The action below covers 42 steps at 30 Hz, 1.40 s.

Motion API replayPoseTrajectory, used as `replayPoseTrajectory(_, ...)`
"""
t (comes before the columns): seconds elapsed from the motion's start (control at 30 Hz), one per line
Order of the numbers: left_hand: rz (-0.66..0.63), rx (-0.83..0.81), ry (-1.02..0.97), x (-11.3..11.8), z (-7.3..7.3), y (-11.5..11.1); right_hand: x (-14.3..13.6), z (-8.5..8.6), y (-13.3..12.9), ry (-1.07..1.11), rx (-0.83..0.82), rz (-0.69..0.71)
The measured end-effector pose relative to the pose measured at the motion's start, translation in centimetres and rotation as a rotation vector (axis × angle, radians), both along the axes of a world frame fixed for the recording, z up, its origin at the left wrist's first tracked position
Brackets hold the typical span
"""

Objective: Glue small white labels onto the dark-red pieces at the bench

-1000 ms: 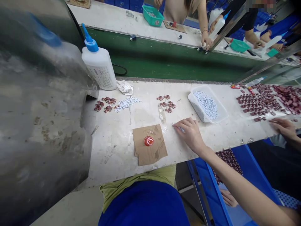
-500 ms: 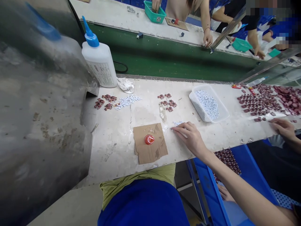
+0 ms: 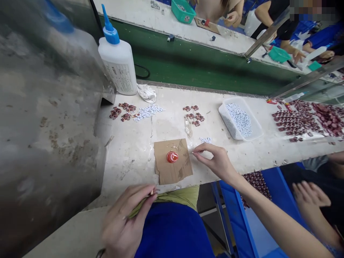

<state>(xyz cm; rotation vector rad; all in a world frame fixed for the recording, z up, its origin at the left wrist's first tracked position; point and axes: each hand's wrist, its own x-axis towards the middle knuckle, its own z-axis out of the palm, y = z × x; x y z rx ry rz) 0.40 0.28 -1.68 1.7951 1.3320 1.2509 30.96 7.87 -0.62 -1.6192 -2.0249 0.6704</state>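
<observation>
My left hand (image 3: pixel 126 216) is low at the table's front edge, thumb and fingers pinching a small brown piece (image 3: pixel 153 192), mostly hidden by the fingertips. Right of the cardboard, my right hand (image 3: pixel 219 161) pinches a tiny white piece (image 3: pixel 192 153). A few white-and-blue pieces (image 3: pixel 205 140) lie just behind that hand. On the torn cardboard (image 3: pixel 163 172), between my hands, sits a glossy red round thing (image 3: pixel 172 156), perhaps a cap. Small brown figure-like pieces (image 3: pixel 194 116) lie loosely grouped further back.
A white bottle (image 3: pixel 119 68) with a blue nozzle stands at the back left by a metal panel (image 3: pixel 53 125). White-and-blue pieces fill a clear tub (image 3: pixel 255 130). Many brown pieces (image 3: pixel 290 118) cover the right. A co-worker's hand (image 3: pixel 311 197) is near a blue crate (image 3: pixel 236 215).
My left hand has come into view from below with a small brown piece. My right hand has moved left and nearer, away from the white-and-blue pieces, with a tiny white piece at its fingertips.
</observation>
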Motion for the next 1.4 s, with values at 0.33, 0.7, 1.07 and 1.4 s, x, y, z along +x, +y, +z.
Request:
replayPoseTrajectory(0.33,0.0,-0.058,0.071,1.4,-1.8,2.5,-4.6,0.0,-0.3,0.228,-0.028,0.042)
replayPoseTrajectory(0.7,-0.007,0.006,0.056,1.7,-1.2,3.3,-4.8,0.6,-0.5,0.212,-0.018,0.058)
replayPoseTrajectory(1.07,0.012,-0.009,0.005,2.7,1.3,3.2,-8.5,4.6,-2.5,0.568,-0.078,0.076)
replayPoseTrajectory(1.4,0.002,0.086,0.012,3.0,1.8,4.0,-8.3,4.3,-2.5,0.445,0.007,0.164)
